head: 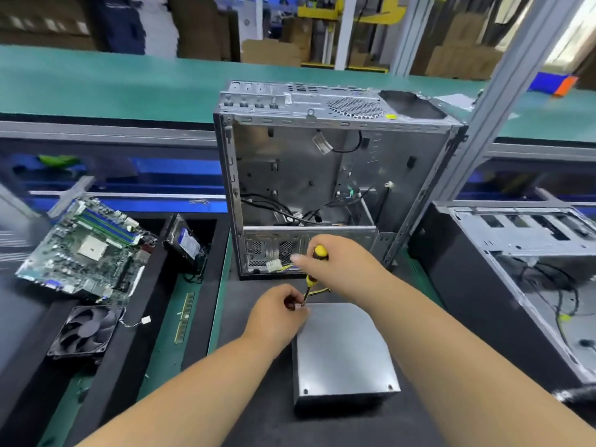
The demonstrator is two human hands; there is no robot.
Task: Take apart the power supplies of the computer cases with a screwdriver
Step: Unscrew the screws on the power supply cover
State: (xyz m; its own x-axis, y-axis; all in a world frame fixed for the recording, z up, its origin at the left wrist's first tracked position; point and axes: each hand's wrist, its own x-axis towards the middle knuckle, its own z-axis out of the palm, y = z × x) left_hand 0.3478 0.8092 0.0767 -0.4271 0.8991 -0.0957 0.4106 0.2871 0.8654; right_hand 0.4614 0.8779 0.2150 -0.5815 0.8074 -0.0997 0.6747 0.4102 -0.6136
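Screwdriver (314, 267) near-upright, tip down at power supply (342, 353) corner; right hand (342, 256) grips handle, left fingers (292, 304) pinch shaft.

Two computer cases (335, 162), one power supply (342, 353), one screwdriver (314, 269), one motherboard (87, 250), one fan (85, 330)

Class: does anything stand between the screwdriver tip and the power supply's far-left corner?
Nothing visible does. The right hand holds the screwdriver down at the power supply corner, where the left hand pinches around the tip.

A black mat (258, 398) is covering the green bench (222, 285), carrying the grey power supply (342, 353) and the open computer case (322, 175); a memory stick (184, 317) is lying on the green strip.
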